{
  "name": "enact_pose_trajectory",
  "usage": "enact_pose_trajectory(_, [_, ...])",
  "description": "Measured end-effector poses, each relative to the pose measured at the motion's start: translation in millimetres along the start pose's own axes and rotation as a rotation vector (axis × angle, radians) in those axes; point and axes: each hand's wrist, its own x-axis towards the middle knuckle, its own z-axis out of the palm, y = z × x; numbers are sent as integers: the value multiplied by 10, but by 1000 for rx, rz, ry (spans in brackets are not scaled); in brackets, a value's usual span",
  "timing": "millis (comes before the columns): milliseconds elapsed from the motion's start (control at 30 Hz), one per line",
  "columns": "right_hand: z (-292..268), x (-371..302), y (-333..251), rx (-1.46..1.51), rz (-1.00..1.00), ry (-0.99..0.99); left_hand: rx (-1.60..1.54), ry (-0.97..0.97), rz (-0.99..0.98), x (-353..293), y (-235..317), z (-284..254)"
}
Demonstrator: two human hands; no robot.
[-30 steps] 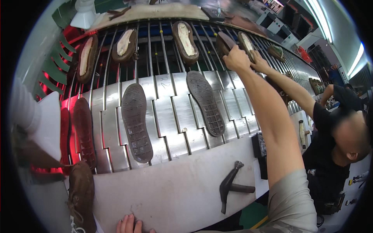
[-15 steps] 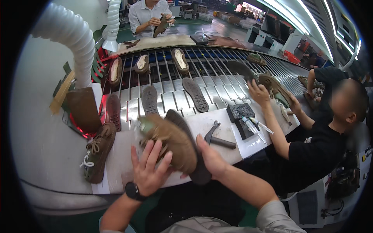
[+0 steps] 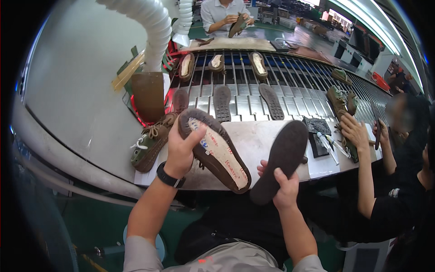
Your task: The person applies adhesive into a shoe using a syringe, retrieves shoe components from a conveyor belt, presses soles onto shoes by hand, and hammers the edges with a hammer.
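Two parts are being held apart above the counter, so the joining of shoe and sole looks, as far as I can judge, not yet done. The left hand is closing its grip around the heel end of an upturned shoe, whose pale insole board is facing the camera, ringed by a fuzzy brown upper folded over its edge. The right hand is pinching the lower end of a dark sole, a flat, matte, rubbery-looking slab with a rounded toe, tilting up just beside the shoe without touching it. Both pieces are hanging over the near edge of the counter, in front of the person's lap.

One more laced brown shoe is lying at the left end of the counter, seemingly waiting. Behind it, a slatted metal conveyor is carrying several loose soles and insoles in rows. A ribbed white hose is curving down at the upper left. To the right, a co-worker's hand is resting on another brown shoe.
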Motion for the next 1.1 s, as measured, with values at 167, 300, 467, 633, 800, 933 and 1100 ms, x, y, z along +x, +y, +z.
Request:
enact_pose_trajectory(167, [152, -265, -212, -89, -3, -165, -248, -141, 23, 178, 117, 209])
enact_pose_trajectory(300, [360, -329, -299, 95, 81, -188, -155, -346, 58, 304, 134, 328])
enact_pose_trajectory(467, [555, -170, -306, -92, -4, -400, -71, -544, 138, 341, 192, 427])
enact_pose_trajectory(633, [550, -42, -260, -92, 51, -477, -33, -535, 137, 316, 146, 494])
enact_pose_trajectory(800, [536, 70, -243, -196, 68, -475, -119, -529, 42, 318, 108, 525])
enact_pose_trajectory(933, [496, 120, -174, -247, 17, -457, -189, -553, 16, 329, 91, 578])
enact_pose_trajectory(1100, [523, 134, -167, -230, 12, -446, -176, -552, -10, 347, 103, 617])
